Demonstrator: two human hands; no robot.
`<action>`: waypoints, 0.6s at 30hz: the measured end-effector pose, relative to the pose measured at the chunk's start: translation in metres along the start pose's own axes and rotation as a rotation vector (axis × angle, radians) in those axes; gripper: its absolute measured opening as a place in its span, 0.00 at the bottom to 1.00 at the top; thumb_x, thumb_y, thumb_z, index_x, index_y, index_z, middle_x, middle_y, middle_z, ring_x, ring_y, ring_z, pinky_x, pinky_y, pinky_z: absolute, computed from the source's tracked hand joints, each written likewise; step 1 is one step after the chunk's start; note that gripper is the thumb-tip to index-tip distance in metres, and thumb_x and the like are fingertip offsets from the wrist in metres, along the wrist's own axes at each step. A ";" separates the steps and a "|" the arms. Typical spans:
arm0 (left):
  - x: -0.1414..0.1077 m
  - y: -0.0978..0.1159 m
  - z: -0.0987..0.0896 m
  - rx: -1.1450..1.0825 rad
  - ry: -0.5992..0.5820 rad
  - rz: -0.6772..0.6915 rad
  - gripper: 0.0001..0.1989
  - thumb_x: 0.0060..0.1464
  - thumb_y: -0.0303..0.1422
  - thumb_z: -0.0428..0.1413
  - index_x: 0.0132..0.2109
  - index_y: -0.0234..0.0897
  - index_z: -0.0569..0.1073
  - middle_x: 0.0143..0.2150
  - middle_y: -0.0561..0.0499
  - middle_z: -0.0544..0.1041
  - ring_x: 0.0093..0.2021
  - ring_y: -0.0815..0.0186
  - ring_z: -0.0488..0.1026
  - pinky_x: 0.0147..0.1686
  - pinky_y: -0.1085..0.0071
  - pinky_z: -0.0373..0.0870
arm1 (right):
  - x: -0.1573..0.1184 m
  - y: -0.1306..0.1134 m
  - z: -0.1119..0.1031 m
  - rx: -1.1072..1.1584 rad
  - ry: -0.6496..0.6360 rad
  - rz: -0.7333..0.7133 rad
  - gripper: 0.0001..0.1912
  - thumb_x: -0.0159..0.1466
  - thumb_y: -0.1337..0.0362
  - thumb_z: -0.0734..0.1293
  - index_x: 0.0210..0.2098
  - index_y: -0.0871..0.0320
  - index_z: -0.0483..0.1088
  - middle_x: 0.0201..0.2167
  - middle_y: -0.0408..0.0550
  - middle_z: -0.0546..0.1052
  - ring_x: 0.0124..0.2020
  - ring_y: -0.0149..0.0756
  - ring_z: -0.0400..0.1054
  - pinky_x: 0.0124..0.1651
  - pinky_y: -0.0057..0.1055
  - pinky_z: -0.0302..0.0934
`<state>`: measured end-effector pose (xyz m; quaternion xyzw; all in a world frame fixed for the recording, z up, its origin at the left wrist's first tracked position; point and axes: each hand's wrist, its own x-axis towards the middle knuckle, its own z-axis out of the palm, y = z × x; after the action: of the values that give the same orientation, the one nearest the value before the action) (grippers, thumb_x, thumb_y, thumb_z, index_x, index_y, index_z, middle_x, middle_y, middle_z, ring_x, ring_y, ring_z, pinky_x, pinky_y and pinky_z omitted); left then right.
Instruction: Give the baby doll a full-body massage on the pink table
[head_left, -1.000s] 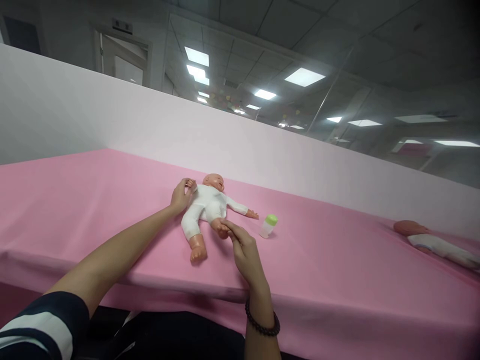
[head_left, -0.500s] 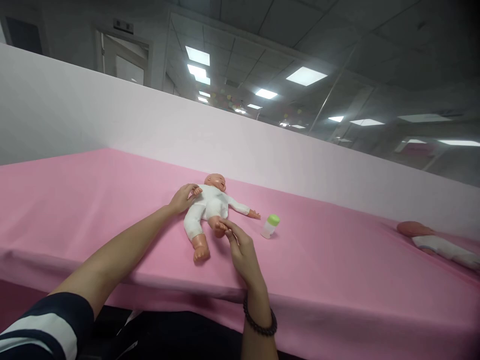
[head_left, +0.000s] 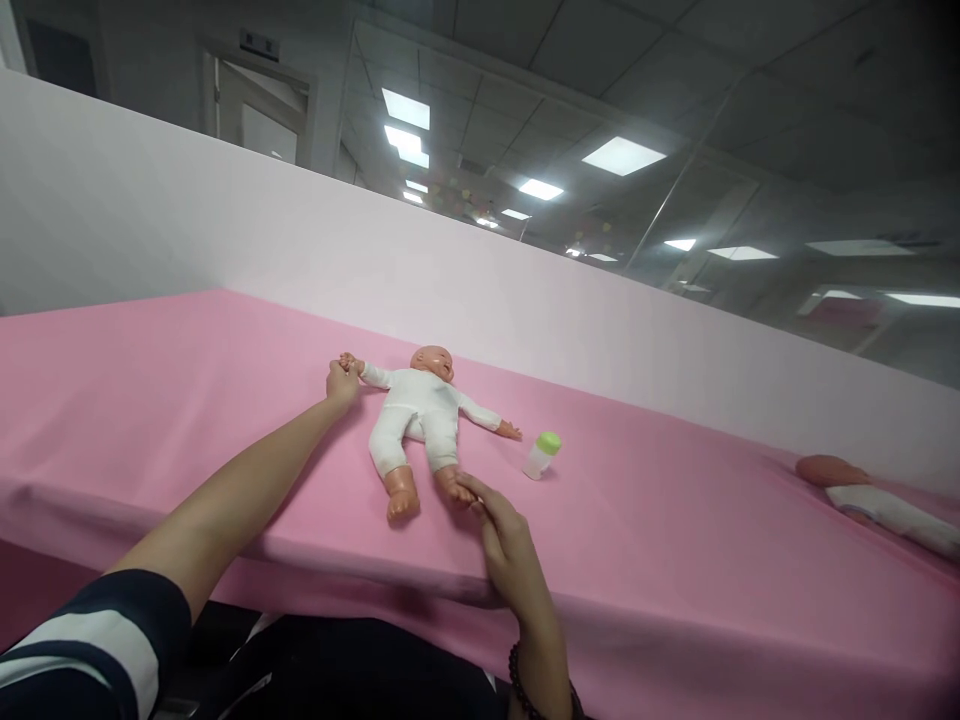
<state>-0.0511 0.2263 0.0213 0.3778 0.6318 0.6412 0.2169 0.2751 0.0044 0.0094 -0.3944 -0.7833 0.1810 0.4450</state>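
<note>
Holding baby doll (head_left: 414, 412) by hand, foot

Two bare hands (head_left: 342, 382) (head_left: 510, 540), one white-suited plastic baby doll (head_left: 416, 415), one second white-suited plastic doll (head_left: 877, 503), one clear green-capped plastic bottle (head_left: 543, 456), one dark beaded bracelet (head_left: 523, 682), one pink-covered table (head_left: 150, 400)

My left grip (head_left: 342, 382) pinches the outstretched hand of a white-suited vinyl baby doll (head_left: 416, 420) mid-frame; my right grip (head_left: 510, 540) holds its foot (head_left: 450, 485) on the pink-covered tabletop (head_left: 150, 400), a green-capped clear bottle (head_left: 541, 456) near it.
</note>
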 end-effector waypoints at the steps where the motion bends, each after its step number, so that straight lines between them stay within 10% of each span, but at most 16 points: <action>1: -0.005 0.002 0.002 0.003 -0.017 0.065 0.05 0.66 0.35 0.53 0.47 0.40 0.66 0.47 0.44 0.77 0.48 0.58 0.76 0.46 0.64 0.71 | 0.007 -0.005 0.000 0.004 0.037 -0.003 0.22 0.73 0.65 0.56 0.61 0.51 0.72 0.60 0.47 0.75 0.61 0.40 0.70 0.64 0.41 0.66; 11: -0.040 0.011 0.013 0.430 -0.446 1.035 0.12 0.66 0.32 0.50 0.54 0.38 0.71 0.55 0.42 0.78 0.54 0.54 0.73 0.56 0.56 0.69 | 0.089 -0.029 0.032 0.010 0.066 0.107 0.18 0.74 0.61 0.57 0.56 0.50 0.74 0.55 0.47 0.79 0.56 0.45 0.74 0.61 0.43 0.65; 18: -0.031 0.008 0.005 0.456 -0.411 0.969 0.13 0.69 0.34 0.47 0.56 0.39 0.71 0.54 0.42 0.78 0.53 0.54 0.74 0.55 0.57 0.69 | 0.081 -0.034 0.039 -0.014 0.088 0.064 0.19 0.74 0.61 0.57 0.58 0.51 0.74 0.55 0.48 0.79 0.55 0.44 0.74 0.58 0.40 0.68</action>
<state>-0.0263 0.2048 0.0224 0.7783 0.4535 0.4284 -0.0705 0.2035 0.0489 0.0552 -0.4299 -0.7513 0.1722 0.4703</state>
